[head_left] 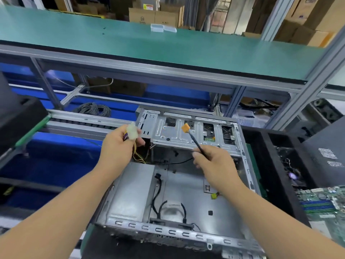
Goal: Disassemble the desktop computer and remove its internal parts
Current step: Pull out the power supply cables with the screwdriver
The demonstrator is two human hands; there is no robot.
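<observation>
An open grey desktop case (186, 187) lies on the bench in front of me, its motherboard gone. My left hand (117, 146) grips a white power connector (132, 131) whose yellow and black wires (138, 156) run down into the case. To its right, my right hand (214, 163) pinches a black cable (196, 143) that ends in an orange connector (186, 127), held up in front of the metal drive cage (186, 129). A grey power supply (134, 191) sits at the case's left. Loose black cables (158, 195) lie on the case floor.
A green motherboard (323, 202) lies at the right beside a black case (298, 156). A black object (16, 116) stands at the left. A green shelf (149, 45) spans overhead behind the case. A coil of grey cable (93, 109) rests beyond the conveyor rail.
</observation>
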